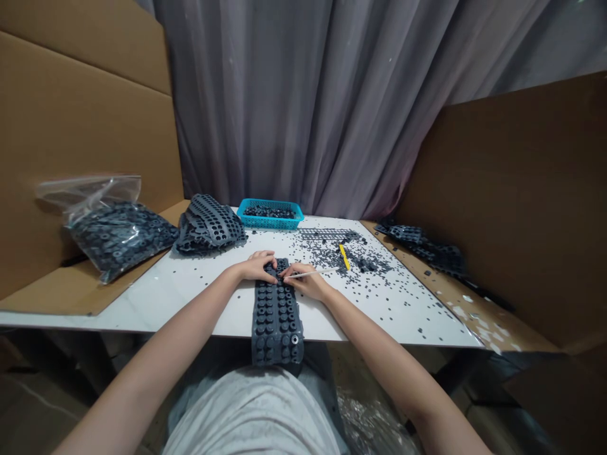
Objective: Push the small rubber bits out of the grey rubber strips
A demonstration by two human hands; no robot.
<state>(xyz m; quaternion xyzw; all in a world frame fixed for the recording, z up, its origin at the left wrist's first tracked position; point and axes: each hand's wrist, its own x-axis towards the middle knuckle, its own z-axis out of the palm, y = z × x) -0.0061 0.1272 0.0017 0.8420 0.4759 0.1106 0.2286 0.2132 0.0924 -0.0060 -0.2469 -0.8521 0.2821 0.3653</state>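
Observation:
A long dark grey rubber sheet (pixel 277 316) with rows of round moulded pieces lies lengthwise in front of me. Its near end hangs over the table edge toward my lap. My left hand (pixel 258 266) is on the sheet's far left part, thumb and fingers bent around its edge and holding it. From the right, my right hand (pixel 307 282) grips a thin white stick (pixel 320 272), its fingertips at the sheet's right side. Whatever small piece lies between the fingertips is hidden. One round piece near the sheet's close right corner shows a pale ring.
Behind my hands stands a blue basket (pixel 270 222) of dark pieces. A pile of perforated sheets (pixel 208 221) and a clear bag (pixel 123 237) of pieces sit left. Small black discs, a yellow-handled tool (pixel 344 257) and a perforated strip (pixel 327 234) lie right. Cardboard walls flank the white table.

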